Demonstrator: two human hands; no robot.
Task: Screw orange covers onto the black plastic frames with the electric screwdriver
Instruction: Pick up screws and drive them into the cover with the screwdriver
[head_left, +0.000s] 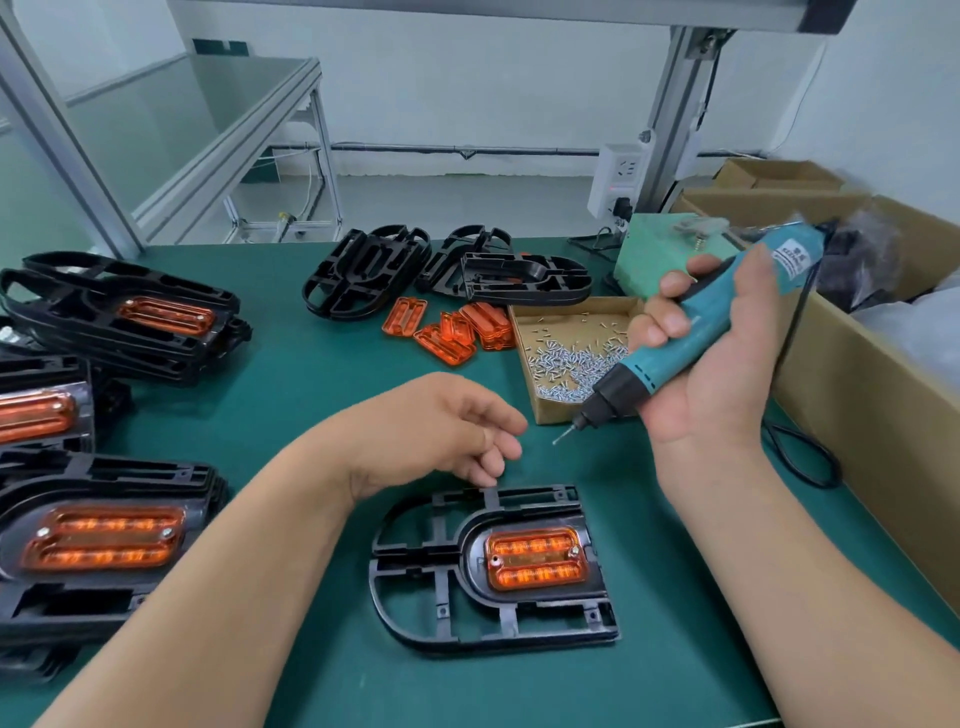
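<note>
Task partly done. Finished assemblies (104, 540) were stacked at left. Bare frames (363, 275), loose covers (447, 330) and a cardboard box (524, 374) of small silver screws (561, 364) lay at the far side of the green mat (311, 395), so several units remained.

The frame (415, 571), a black ribbed D-shaped lattice, lay flat nearest the person, with its glossy translucent orange cover (535, 560) seated in the recess. Whether its screws were driven could not be told.

The right hand (711, 389) gripped the teal screwdriver (654, 366), held clear of the frame. The left hand (441, 426) hovered over the frame's far edge, fingers loosely curled, holding nothing.
</note>
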